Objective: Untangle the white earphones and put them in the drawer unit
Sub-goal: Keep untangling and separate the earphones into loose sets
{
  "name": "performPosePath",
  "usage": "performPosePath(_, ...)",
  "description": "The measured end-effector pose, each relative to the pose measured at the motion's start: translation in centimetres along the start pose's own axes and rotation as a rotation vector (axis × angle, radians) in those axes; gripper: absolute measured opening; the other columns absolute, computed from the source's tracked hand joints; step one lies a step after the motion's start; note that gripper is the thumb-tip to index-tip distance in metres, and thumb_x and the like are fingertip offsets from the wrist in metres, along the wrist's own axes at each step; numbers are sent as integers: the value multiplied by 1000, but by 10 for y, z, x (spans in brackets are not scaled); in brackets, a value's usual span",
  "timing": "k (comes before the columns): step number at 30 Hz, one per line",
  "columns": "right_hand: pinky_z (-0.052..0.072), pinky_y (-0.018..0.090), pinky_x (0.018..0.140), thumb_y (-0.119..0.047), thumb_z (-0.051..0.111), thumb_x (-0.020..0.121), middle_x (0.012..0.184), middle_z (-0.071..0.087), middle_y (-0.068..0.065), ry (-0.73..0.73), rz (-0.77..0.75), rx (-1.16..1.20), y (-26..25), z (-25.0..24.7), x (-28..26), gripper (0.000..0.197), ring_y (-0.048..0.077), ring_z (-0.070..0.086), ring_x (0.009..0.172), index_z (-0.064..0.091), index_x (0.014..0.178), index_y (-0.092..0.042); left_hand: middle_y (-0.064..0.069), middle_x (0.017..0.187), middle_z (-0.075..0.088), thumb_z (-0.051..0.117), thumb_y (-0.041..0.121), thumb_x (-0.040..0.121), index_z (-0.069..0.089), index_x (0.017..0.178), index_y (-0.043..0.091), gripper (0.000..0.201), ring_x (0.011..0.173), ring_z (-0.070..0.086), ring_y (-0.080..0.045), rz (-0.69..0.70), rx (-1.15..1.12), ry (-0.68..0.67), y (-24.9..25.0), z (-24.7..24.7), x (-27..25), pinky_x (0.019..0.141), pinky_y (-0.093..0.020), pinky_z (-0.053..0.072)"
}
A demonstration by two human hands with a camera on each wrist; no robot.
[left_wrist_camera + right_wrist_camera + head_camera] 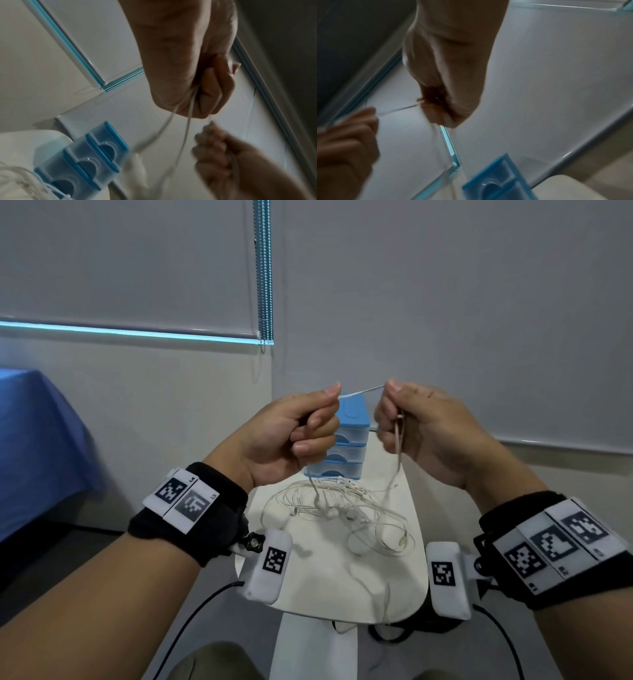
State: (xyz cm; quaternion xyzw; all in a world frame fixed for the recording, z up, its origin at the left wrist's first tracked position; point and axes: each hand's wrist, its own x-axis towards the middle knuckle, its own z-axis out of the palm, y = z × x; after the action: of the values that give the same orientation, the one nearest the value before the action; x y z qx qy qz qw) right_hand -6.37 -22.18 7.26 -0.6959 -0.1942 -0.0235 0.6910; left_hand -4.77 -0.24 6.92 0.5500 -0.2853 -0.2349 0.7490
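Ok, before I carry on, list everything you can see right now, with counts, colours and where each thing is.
white earphones: count unclear, a tangled heap on the table, strands rising into both hands, one stretch taut between them
drawer unit: one, blue and clear, three closed drawers, at the table's far end behind the heap
table: one, white, narrow, in front of the person
roller blinds: grey-white, on the back wall, bead chain beside one
blue cloth: one, far left
wrist camera rigs: two, black bands with marker tags
left hand: raised, pinches the cable
right hand: raised, pinches the cable
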Motion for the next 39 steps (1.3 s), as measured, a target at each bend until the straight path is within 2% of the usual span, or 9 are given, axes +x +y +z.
performPosePath(5,24,24,47,-29,43,111,53,34,-6,21,158,-275,36,8,-12,39,15,28,50,49,75,-15,10,51,29,40,28,108,62,87,15,33,39,13,-4,115,-116,86,2,2,6,37,-16,14)
performPosePath(8,28,25,45,-30,41,111,55,34,-4,-242,227,-451,43,34,-29,37,15,32,46,53,80,-13,4,67,61,38,15,111,60,126,1,31,42,44,-1,209,-181,274,-6,-1,13,40,-12,35)
performPosePath(12,34,23,49,-27,43,111,52,41,-12,-423,97,-661,6,48,-32,41,10,36,49,60,77,-10,-21,115,75,39,8,111,45,142,-7,35,100,77,-21,176,-188,330,-30,-1,12,76,-20,61)
performPosePath(16,31,22,51,-19,47,110,51,44,-15,-355,-44,-676,-38,31,-28,39,5,33,50,63,77,-7,-6,77,76,40,11,110,60,127,-3,30,64,71,-13,180,141,267,-40,4,1,66,-20,57)
performPosePath(20,28,18,51,-21,56,106,51,45,-16,-82,-153,-637,-35,4,-15,33,3,32,50,66,79,-6,2,38,38,44,35,104,72,88,-6,52,36,25,-9,183,258,183,-36,18,-14,45,-17,32)
performPosePath(24,23,29,51,-30,54,107,51,36,-13,48,-63,-555,15,6,-16,37,10,28,50,64,77,-11,5,48,30,43,29,104,76,104,2,43,45,15,-9,222,80,117,-27,22,-17,47,-21,17)
performPosePath(29,30,17,52,-27,46,110,49,44,-18,-195,35,-683,31,46,-37,39,3,38,48,57,78,-7,-9,99,79,39,11,111,59,129,3,28,81,76,-12,258,90,296,-27,23,-12,68,-17,57)
performPosePath(33,33,14,56,-23,47,110,70,58,-7,-375,-16,-764,-8,44,-38,39,1,43,52,57,74,-10,-12,119,76,41,8,111,58,136,13,31,109,74,-20,288,332,340,-34,14,-11,92,-27,58)
performPosePath(39,26,13,47,-27,53,108,49,42,-15,-13,-181,-638,-40,16,-17,39,2,30,45,56,75,-7,0,53,34,44,15,105,72,107,-5,35,50,22,-13,280,380,198,-20,20,-18,49,-25,19)
